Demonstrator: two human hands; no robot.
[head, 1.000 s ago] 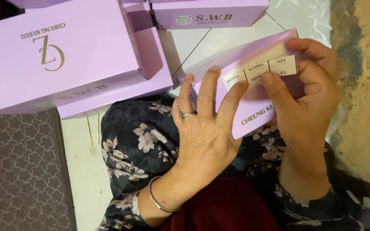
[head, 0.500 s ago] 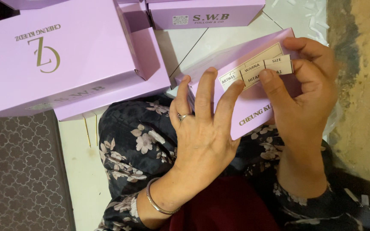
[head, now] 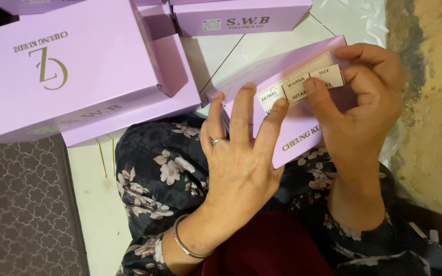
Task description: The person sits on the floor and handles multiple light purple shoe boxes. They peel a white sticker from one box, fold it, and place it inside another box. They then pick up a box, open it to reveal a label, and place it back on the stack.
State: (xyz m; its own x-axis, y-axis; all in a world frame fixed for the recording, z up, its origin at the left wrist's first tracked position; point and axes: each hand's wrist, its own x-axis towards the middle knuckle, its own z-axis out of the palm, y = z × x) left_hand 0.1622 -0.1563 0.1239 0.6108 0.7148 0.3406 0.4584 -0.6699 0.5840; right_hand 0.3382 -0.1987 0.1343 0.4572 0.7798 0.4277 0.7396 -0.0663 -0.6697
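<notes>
Head view: label [head: 303,84] under fingers [head: 277,115].

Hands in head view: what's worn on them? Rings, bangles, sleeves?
Both hands are bare, no gloves. The left hand has a thin silver-coloured ring on one finger and a slim silver-coloured metal bangle at the wrist. The right hand shows no ring or bangle. No sleeve covers either forearm in view; the dark floral-print garment lies beneath them.
</notes>
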